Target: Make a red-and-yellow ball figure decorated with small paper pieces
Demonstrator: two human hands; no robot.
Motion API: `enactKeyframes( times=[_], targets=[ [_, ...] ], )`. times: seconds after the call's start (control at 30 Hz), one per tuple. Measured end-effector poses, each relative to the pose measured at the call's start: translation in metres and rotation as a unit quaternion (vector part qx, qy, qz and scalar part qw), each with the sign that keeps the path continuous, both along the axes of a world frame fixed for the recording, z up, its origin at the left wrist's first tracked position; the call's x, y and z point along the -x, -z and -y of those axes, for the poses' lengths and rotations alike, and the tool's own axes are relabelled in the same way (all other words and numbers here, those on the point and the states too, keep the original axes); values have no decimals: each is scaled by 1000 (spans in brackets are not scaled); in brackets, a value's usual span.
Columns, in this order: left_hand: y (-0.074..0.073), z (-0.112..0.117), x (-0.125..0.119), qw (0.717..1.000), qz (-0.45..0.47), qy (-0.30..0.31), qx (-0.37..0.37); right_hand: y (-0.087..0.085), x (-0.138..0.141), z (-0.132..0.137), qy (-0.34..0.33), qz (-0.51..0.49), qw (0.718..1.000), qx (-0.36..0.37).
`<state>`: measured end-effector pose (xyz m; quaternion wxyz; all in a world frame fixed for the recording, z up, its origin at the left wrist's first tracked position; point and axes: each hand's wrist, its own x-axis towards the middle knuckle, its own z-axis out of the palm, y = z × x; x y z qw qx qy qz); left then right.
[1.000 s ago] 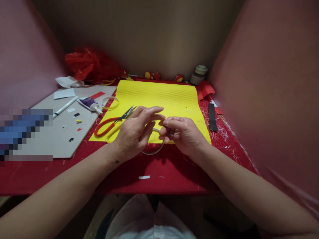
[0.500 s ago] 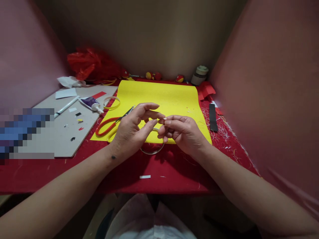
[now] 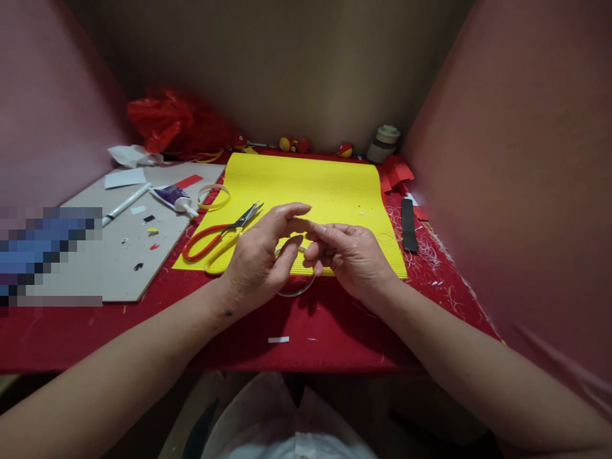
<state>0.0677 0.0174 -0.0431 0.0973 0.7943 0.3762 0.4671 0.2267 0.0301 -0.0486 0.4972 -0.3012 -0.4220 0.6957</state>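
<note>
Grip, right hand (image 3: 354,258): thumb and forefinger brought together in a pinch at the left forefinger's tip; whether anything is held between them cannot be told.
Grip, left hand (image 3: 258,252): forefinger extended, thumb set apart from it; the lower fingers are partly hidden.
Thin grey hoop (image 3: 296,296): partly screened by the hands, seen at 6 o'clock (12 being farthest); by which hand it is held, if either, cannot be told.
Step, as judged: close fingertip work; a steady left forefinger and a light right pinch seem to be called for next.
Yellow ridged sheet (image 3: 306,182): spread beneath the hands and toward 12 o'clock.
Scissors (image 3: 234,226): laid on the sheet at 9 o'clock, blades slightly parted.
White strip (image 3: 278,340): placed between 6 and 7 o'clock on the red-covered worktop (image 3: 215,354).
Containers:
Purple-and-white tube (image 3: 174,199): laid on the grey board (image 3: 119,280) at 10 o'clock; fill not shown.
Lidded jar (image 3: 382,148): stood upright at 1 o'clock; contents not made out.
Red plastic bag (image 3: 176,121): crumpled, between 10 and 11 o'clock; contents hidden.
</note>
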Motion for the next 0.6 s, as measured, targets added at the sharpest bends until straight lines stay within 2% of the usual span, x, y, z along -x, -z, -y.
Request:
enactKeyframes(
  times=[0.23,0.4,0.6],
  targets=[
    [2,3,-2,992,111,26,63,0,3,2,-20,-19,1000,12],
    [-1,5,-6,976,190,38,100,2,4,6,-32,0,999,-9],
    [1,6,-7,976,193,34,96,1,7,8,-75,-12,997,6]
  ],
)
